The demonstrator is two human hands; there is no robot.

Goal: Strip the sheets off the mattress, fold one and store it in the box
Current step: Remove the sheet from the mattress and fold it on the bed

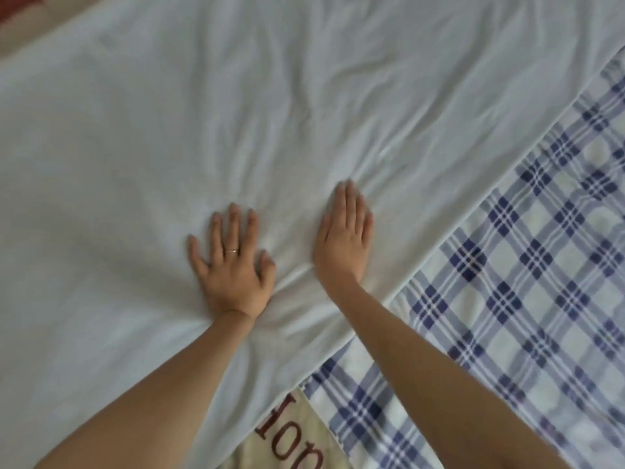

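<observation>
- the white sheet lies spread out flat and fills most of the view. it is wrinkled, with creases fanning out from the spot where the hands press. its straight edge runs on a diagonal from the bottom middle to the upper right.
- the left hand lies palm down on the white sheet, fingers straight and spread, a ring on one finger. it presses the cloth and grasps nothing.
- the right hand lies just beside it, also palm down, fingers straight and close together, near the sheet's edge. it too presses flat and grasps nothing.
- a blue plaid sheet shows to the right of that edge, and the white sheet seems to lie over it.
- a cream cloth with dark red letters peeks out at the bottom. a reddish and beige surface fills the top left corner, too blurred to name.
- progress, as a judgement: the white sheet looks laid out and is being smoothed for folding. whether both sheets are off the mattress cannot be told, since no mattress is plainly seen.
- left to do: the folds themselves, then storing the sheet. no box is in view.
</observation>
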